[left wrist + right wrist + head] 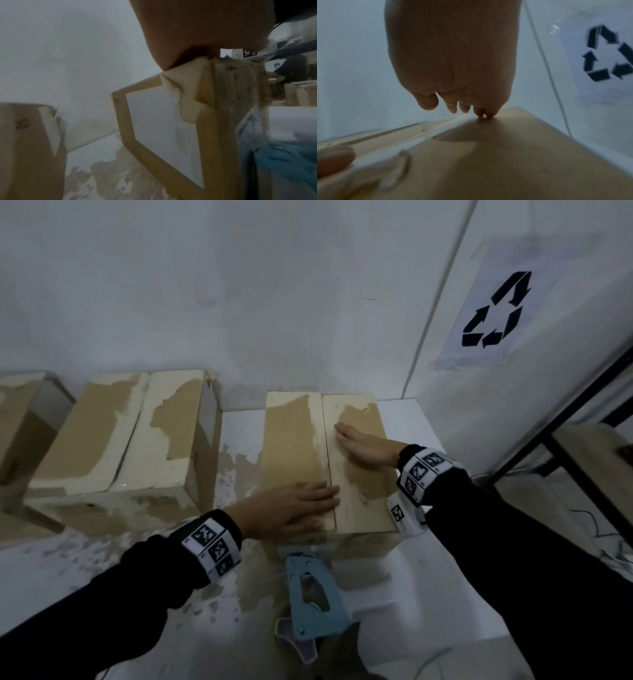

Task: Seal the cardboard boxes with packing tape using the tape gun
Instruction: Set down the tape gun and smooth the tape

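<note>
A cardboard box point(294, 446) with worn, peeled flaps stands on the white table point(455, 587) in front of me, its two top flaps folded down with a seam between them. My left hand point(301, 505) lies flat on the near end of the left flap, fingers straight, reaching the seam. My right hand point(359, 443) lies flat on the right flap point(513, 155), fingers straight and pointing at the seam. A blue tape gun point(313, 601) lies on the table just in front of the box, untouched. In the left wrist view the box side point(211, 135) fills the middle.
Another closed, worn box point(113, 440) stands to the left, with a further one point(20, 426) at the far left edge. A white wall rises close behind. A recycling sign point(493, 313) hangs on the right wall, and a black metal frame point(561, 419) stands at the right.
</note>
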